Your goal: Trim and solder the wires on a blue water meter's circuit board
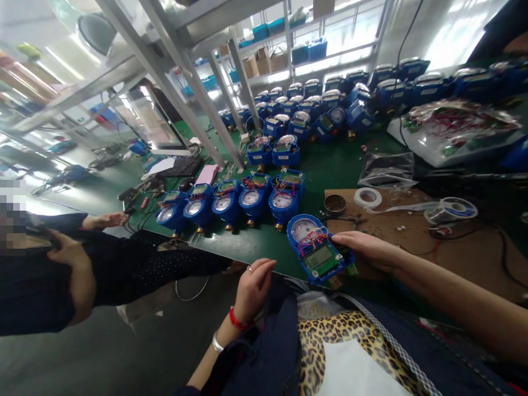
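My right hand [369, 248] grips the edge of a blue water meter [324, 258], thumb on top. The meter is tilted beside the table's front edge, with its round dial, red and dark wires, and a green circuit board with a small display exposed. A brass fitting [336, 282] shows at its lower side. To the left of this meter is my left hand [254, 286], its fingers curled together and nothing visible in them. It stays apart from the meter. A row of similar blue meters [251, 198], with dials and wired boards showing, stands on the green table [231, 240].
Many more meters [301, 124] fill the back. On brown cardboard [396, 236] lie a white tape roll [368, 198], a solder spool [450, 210] and a round tin [335, 204]. A bag of wired boards [457, 129] lies behind. Metal posts rise mid-table. A person [70, 269] stands left.
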The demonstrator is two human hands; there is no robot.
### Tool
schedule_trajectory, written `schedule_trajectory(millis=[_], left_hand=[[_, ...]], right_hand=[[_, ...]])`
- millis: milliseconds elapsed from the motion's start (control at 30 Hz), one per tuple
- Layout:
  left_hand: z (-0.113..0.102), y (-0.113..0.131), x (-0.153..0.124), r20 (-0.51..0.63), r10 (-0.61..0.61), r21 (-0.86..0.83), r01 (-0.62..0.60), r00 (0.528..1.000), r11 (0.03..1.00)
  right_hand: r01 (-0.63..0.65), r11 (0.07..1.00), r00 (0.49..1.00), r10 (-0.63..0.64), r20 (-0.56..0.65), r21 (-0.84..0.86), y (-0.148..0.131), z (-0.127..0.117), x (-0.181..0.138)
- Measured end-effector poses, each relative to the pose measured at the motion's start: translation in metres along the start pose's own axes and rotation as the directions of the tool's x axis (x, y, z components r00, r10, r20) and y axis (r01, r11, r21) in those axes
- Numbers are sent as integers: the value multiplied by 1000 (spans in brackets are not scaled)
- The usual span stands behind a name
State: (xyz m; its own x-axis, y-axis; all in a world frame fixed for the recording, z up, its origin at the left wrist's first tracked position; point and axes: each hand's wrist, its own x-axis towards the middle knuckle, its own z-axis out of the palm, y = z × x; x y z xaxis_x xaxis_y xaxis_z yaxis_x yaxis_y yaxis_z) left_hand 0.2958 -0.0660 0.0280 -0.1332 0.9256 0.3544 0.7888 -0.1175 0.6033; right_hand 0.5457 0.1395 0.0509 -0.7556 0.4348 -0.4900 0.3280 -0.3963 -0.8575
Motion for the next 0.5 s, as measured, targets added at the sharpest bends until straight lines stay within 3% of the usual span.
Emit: schedule_trajectory(millis=[200, 333, 500], left_hand=[[0, 25, 51, -104, 87, -63, -94, 991, 994], [15, 48, 83, -45, 64, -137, -69, 997, 988], [31, 67, 105, 58, -21, -209, 33, 998, 977]], right_hand=[[7, 965, 999, -19, -44, -262, 10, -4, 13], [-3, 947, 1000, -2, -16, -320, 11, -8, 19], [70, 886, 998, -62, 31, -458, 4, -11, 18]])
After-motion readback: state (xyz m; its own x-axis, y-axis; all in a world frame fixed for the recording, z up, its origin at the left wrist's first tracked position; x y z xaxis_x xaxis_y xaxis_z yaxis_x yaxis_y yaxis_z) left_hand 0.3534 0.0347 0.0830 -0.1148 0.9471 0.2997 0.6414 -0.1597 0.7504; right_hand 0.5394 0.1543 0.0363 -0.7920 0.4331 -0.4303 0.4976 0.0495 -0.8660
